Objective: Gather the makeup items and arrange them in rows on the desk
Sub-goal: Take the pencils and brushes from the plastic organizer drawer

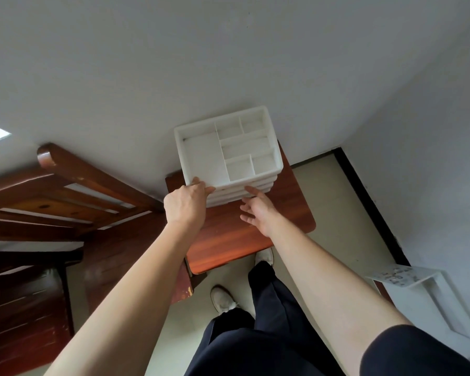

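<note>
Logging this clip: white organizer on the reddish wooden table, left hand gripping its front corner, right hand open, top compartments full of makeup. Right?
One error: in the head view the top compartments of the white organizer are empty, no makeup in them. The rest stands: it sits on the reddish wooden table, the left hand grips its front corner, and the right hand is open.

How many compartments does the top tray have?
6 compartments: one large at left, two small at back, one long mid-right, two small in front. None look hidden.
</note>
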Available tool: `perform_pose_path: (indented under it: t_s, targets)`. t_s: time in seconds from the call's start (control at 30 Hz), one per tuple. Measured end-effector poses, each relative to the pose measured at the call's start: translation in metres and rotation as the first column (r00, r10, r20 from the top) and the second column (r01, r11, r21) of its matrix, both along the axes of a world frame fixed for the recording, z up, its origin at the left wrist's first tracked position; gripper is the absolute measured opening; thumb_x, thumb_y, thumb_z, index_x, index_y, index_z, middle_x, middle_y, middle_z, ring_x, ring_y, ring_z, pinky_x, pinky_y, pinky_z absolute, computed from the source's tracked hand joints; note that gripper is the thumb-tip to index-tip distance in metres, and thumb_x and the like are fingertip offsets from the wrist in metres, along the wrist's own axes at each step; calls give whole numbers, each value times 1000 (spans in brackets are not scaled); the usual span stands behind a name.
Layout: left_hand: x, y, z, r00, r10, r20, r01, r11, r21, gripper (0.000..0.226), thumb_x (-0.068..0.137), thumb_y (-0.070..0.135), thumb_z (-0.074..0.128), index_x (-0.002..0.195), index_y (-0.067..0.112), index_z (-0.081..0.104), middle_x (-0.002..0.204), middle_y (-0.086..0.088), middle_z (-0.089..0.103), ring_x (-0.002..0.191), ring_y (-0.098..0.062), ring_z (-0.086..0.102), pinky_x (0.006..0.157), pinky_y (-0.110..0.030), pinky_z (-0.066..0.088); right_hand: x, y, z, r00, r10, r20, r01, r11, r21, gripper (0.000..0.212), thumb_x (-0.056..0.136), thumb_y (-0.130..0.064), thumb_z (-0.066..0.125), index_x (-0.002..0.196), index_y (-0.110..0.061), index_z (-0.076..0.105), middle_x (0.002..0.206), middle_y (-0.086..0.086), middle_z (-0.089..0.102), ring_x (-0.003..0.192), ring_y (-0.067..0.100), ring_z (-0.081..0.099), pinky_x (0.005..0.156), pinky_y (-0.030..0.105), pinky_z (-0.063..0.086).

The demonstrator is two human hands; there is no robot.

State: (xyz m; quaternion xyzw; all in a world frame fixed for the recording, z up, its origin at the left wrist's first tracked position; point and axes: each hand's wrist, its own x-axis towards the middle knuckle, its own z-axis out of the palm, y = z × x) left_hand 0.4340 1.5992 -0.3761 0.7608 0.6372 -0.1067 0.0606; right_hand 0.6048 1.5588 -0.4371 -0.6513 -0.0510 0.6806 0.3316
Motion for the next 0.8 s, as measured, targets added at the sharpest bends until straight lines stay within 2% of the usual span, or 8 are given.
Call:
perform_pose_path:
  t_s: [0.1, 0.17, 0.27, 0.4, 0.5, 0.63, 0.8]
  targets:
    - [-2, 0, 0, 1000, 1, 10, -1, 1000, 8, 46, 100, 56, 30, 99, 19, 56, 83, -5, 71, 80, -31, 68, 55, -30, 36, -1, 4, -11, 996, -49, -72, 46, 998, -42, 44, 97, 2, 39, 135, -17, 53, 126, 3, 61, 114, 21, 59, 91, 41, 54]
    - [-3, -1, -1, 999, 10, 34, -10, 1000, 14, 45, 100, 56, 32, 98, 19, 57, 82, -5, 70, 79, -31, 67, 55, -31, 39, -5, 9, -14, 991, -76, -113, 71, 996, -51, 38, 101, -6, 42, 136, -14, 51, 124, 3, 62, 117, 22, 59, 93, 42, 54]
    - [-3, -1, -3, 999, 16, 48, -17, 1000, 17, 46, 99, 56, 31, 97, 20, 59, 82, -4, 70, 78, -30, 67, 55, -31, 42, -13, 15, -15, 972, -137, -192, 125, 989, -73, 36, 102, -12, 45, 138, -14, 50, 135, 6, 57, 124, 24, 55, 95, 43, 52]
    - [-4, 2, -4, 999, 18, 28, -19, 1000, 6, 46, 99, 57, 30, 100, 21, 59, 84, -3, 70, 79, -29, 67, 56, -31, 44, -20, 18, -20, 932, -229, -281, 209, 973, -102, 52, 98, 4, 36, 142, -21, 46, 142, 9, 52, 135, 28, 48, 99, 43, 47]
    - [-1, 1, -2, 1000, 27, 10, -27, 1000, 11, 46, 99, 57, 30, 102, 21, 58, 83, -4, 71, 79, -29, 68, 56, -32, 43, -22, 14, -23, 949, -196, -248, 176, 979, -101, 55, 90, 13, 34, 129, -24, 47, 135, 9, 55, 127, 28, 53, 102, 48, 48]
    - [0, 0, 0, 1000, 21, 10, -21, 1000, -2, 45, 100, 55, 31, 101, 18, 57, 82, -5, 70, 78, -31, 68, 55, -30, 38, -24, -10, -26, 964, -139, -227, 114, 986, -121, 72, 81, 23, 31, 133, -27, 34, 129, 11, 55, 120, 31, 53, 93, 51, 53]
    - [2, -3, 3, 999, 7, 37, -7, 1000, 2, 44, 101, 53, 32, 98, 17, 58, 84, -4, 70, 78, -31, 68, 54, -30, 38, -23, -55, -34, 977, -102, -190, 74, 986, -152, 65, 82, 20, 32, 134, -19, 31, 124, 14, 57, 119, 33, 55, 91, 52, 52]
